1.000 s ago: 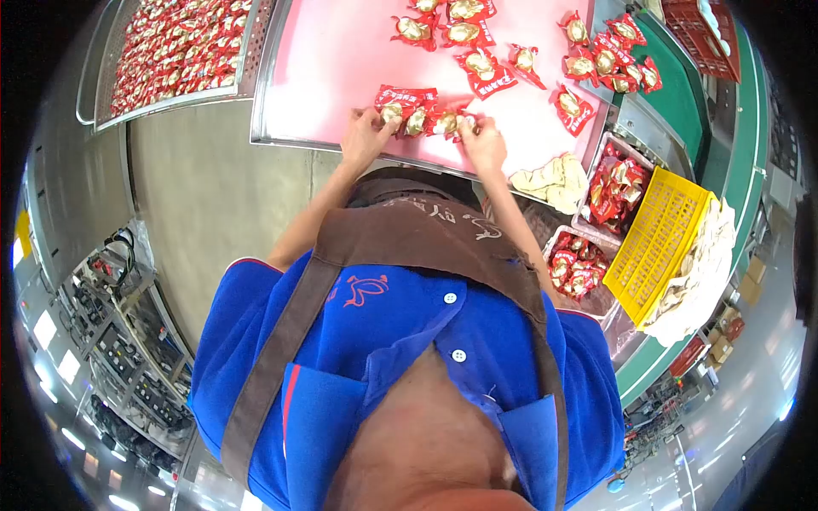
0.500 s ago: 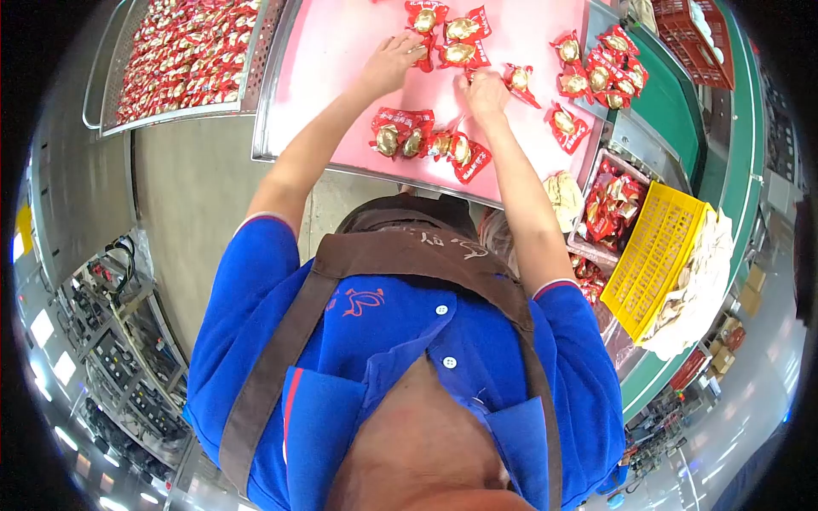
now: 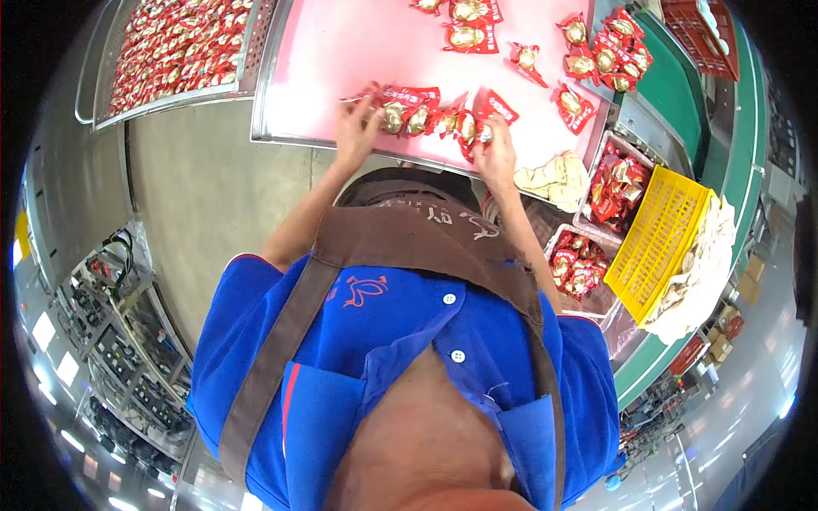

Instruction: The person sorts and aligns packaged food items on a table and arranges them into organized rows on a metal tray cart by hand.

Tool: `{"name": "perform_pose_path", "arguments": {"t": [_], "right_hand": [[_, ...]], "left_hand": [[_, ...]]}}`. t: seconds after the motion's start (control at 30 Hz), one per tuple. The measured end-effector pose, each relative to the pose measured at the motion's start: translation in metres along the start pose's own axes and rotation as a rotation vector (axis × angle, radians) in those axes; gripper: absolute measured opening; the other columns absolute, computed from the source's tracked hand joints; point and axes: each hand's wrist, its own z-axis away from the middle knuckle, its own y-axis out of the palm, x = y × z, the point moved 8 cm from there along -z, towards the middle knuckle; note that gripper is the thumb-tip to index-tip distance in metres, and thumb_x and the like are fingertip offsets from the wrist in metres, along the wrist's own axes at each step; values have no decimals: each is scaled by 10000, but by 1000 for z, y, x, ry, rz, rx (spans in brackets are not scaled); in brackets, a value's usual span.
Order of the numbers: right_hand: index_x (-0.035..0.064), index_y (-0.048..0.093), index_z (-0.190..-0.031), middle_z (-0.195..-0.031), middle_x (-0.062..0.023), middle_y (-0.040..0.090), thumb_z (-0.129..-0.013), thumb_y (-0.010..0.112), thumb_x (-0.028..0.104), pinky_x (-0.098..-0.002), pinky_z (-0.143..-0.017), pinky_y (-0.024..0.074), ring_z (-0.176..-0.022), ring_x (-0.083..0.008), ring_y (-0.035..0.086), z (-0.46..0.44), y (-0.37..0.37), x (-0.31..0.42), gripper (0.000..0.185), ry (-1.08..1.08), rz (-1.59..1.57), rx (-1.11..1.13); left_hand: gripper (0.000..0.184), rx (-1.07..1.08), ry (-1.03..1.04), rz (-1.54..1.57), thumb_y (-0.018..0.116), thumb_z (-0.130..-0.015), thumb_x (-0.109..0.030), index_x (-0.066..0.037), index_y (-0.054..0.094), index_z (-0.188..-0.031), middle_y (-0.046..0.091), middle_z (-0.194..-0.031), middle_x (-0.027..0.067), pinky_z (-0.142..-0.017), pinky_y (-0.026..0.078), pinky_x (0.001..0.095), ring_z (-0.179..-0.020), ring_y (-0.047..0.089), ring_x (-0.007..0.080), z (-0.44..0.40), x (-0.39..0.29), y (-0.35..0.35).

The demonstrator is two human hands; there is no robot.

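Right hand [image 3: 496, 155], closed on a red-and-gold packet [image 3: 494, 111] at the right end of a packet row [image 3: 417, 121] on the table [image 3: 319, 72]; left hand [image 3: 358, 134] at its left end, grip partly hidden; apparent step, row-setting, which calls for gentle release.

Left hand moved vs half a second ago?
Yes. Against the pink table, the left hand has come back toward the body and a little left, from the farther packets to the row by the near edge.
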Motion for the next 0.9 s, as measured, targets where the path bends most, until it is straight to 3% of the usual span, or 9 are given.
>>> {"name": "perform_pose_path", "arguments": {"t": [0.1,0.23,0.33,0.4,0.5,0.57,0.7,0.83,0.9], "right_hand": [[29,546,-1317,-1477,-227,511,-746,680,-43,-462,-1108,465,-1370,-432,498,9,23,-1,591,38,83,-21],[78,545,-1404,-1527,-227,464,-807,730,88,-562,-1156,387,-1430,-456,415,8,8,22,624,-150,178,-33],[284,511,-1530,-1650,-145,342,-885,729,405,-727,-1138,281,-1474,-459,345,5,27,49,691,-271,390,230],[312,536,-1514,-1596,-154,416,-890,739,400,-714,-1118,310,-1448,-457,384,-5,46,54,662,-298,425,179],[367,540,-1494,-1339,-64,611,-891,722,470,-577,-931,487,-1205,-303,589,-26,59,51,638,-290,732,123],[379,515,-1504,-1224,-67,624,-912,704,455,-562,-828,510,-1116,-308,621,-35,58,47,625,-343,699,206],[371,571,-1455,-1234,-96,628,-880,754,360,-573,-844,513,-1134,-330,624,-42,43,47,604,-292,585,291],[363,615,-1417,-1131,-114,613,-874,750,383,-558,-765,503,-1016,-340,644,-19,41,52,559,-397,521,137],[357,571,-1437,-1251,-170,625,-901,724,424,-571,-791,527,-1069,-383,661,-15,58,53,562,-278,672,341]], "left_hand": [[518,-73,160,-216,730,-940,-369,-91,663,-1371,580,-1161,207,-914,482,431,-1067,557,352,6,-17,-1],[707,-7,306,-369,751,-885,-462,-147,551,-1486,522,-1358,182,-1050,393,551,-1243,511,363,15,-42,-11],[870,314,532,-425,815,-767,-511,-371,456,-1547,433,-1533,125,-1130,281,668,-1446,371,371,27,-63,20],[907,319,548,-595,811,-775,-514,-422,386,-1572,436,-1548,95,-1036,349,716,-1443,381,392,23,-59,37],[829,239,548,-710,774,-816,-511,-454,401,-1554,535,-1408,86,-920,452,615,-1308,480,355,4,-60,42],[733,166,581,-708,761,-843,-484,-451,458,-1509,575,-1295,69,-885,466,590,-1235,510,337,1,-59,44],[572,60,585,-672,726,-874,-367,-432,548,-1413,578,-1204,33,-856,477,531,-1148,550,289,5,-69,31],[397,104,540,-590,638,-929,-328,-467,616,-1300,602,-1120,33,-786,480,511,-1118,563,281,5,-73,30],[408,61,568,-583,639,-926,-320,-474,612,-1303,602,-1115,32,-797,476,512,-1121,563,271,2,-70,30]]}}
